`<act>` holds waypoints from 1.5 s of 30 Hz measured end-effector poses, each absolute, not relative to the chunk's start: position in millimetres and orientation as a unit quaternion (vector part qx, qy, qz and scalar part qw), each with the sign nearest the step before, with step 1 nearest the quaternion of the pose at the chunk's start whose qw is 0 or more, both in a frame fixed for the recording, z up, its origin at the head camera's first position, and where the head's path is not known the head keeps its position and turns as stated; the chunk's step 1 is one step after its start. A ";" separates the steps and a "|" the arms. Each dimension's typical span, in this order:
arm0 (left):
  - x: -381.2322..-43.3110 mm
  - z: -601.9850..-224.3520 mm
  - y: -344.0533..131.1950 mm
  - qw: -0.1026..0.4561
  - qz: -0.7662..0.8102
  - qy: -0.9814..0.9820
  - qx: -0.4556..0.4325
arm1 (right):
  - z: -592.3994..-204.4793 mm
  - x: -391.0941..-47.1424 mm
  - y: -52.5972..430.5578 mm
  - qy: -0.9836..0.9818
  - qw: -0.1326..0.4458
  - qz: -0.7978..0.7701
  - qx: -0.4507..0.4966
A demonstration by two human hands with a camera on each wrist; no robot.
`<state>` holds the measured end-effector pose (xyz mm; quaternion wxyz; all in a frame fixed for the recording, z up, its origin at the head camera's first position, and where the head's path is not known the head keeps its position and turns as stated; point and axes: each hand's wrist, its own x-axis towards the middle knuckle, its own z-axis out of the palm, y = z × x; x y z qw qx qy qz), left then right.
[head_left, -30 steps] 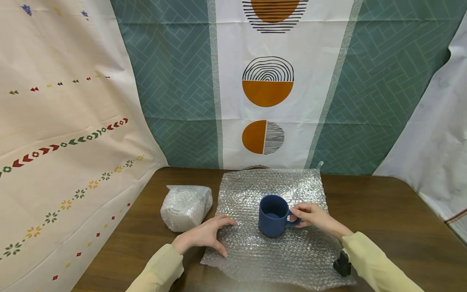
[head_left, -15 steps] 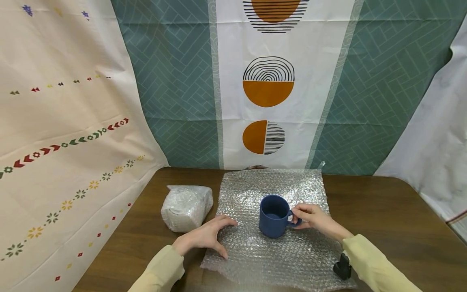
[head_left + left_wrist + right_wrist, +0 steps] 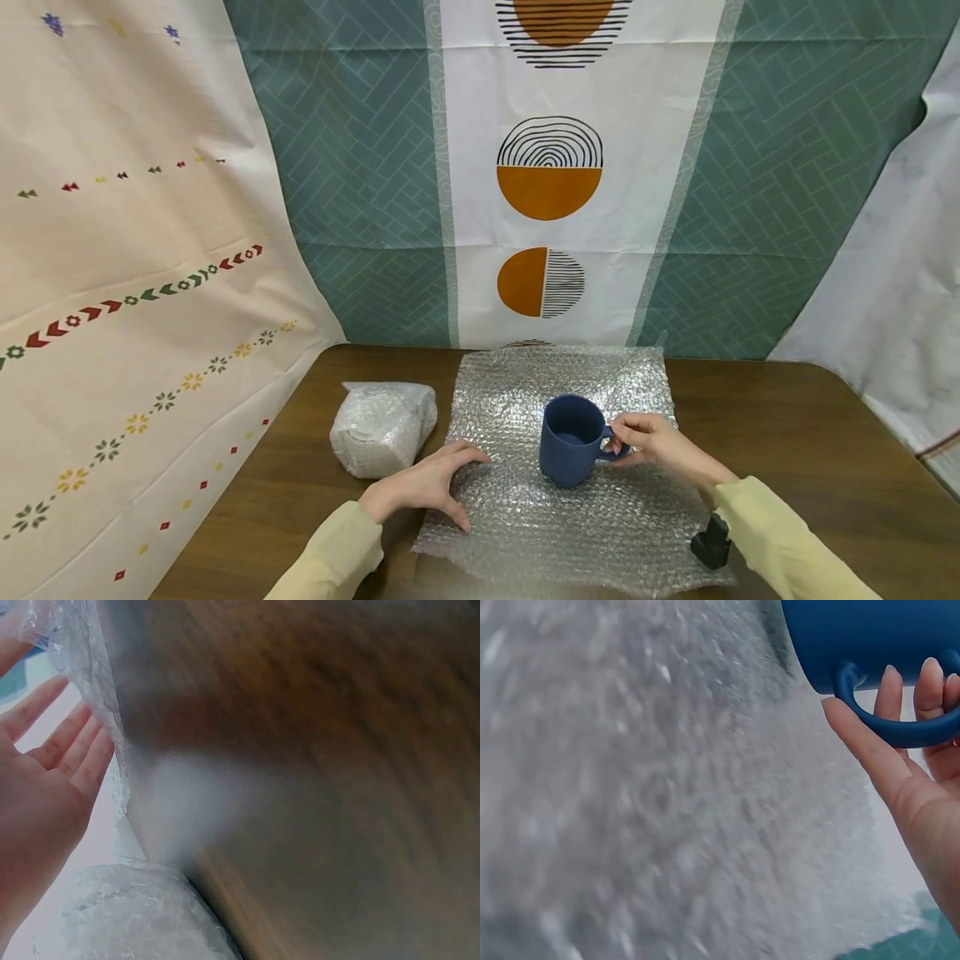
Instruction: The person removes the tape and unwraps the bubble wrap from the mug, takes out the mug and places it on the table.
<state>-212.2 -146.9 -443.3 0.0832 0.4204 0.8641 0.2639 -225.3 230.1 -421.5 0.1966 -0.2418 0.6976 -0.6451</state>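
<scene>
A dark blue mug point(image 3: 567, 454) is over the middle of a sheet of bubble wrap point(image 3: 517, 525), its opening facing up. By its handle, on the right side, my right hand point(image 3: 651, 446) holds it. In the right wrist view the fingers pass through the mug's handle point(image 3: 911, 735), with the thumb at one end of it. My left hand point(image 3: 423, 483) rests at the left edge of the sheet, thumb and fingers spread apart with nothing gripped. The left wrist view shows its extended fingers point(image 3: 64, 742) beside the wrap's edge.
A bundle wrapped in bubble wrap point(image 3: 382, 429) stands left of the sheet on the brown wooden table point(image 3: 757, 433). Patterned cloths point(image 3: 360, 167) hang behind and along the sides. A black wrist device point(image 3: 711, 542) sits at the right sleeve.
The mug has shifted slightly right and a little up in the head view, along with my right hand. My left hand stays almost where it was.
</scene>
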 end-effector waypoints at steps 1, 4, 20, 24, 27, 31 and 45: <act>-212.4 -443.4 -146.9 0.084 0.262 0.866 0.419 | -419.9 -225.8 231.9 0.695 0.195 -0.647 -0.245; -212.9 -443.4 -146.5 0.089 0.260 0.867 0.415 | -414.8 -226.5 238.8 0.699 0.183 -0.644 -0.252; -214.5 -443.4 -145.6 0.105 0.265 0.867 0.409 | -396.9 -227.9 299.4 0.691 0.138 -0.637 -0.313; -214.4 -443.0 -145.4 0.117 0.267 0.869 0.401 | -395.7 -226.8 315.8 0.693 0.129 -0.634 -0.318; -214.3 -442.9 -145.2 0.124 0.267 0.870 0.395 | -395.5 -226.3 327.4 0.687 0.126 -0.640 -0.320; -214.4 -442.9 -145.5 0.130 0.268 0.871 0.391 | -396.7 -226.1 341.9 0.680 0.124 -0.648 -0.319; -215.5 -444.9 -144.1 0.124 0.271 0.866 0.400 | -397.6 -223.0 385.7 0.645 0.140 -0.670 -0.339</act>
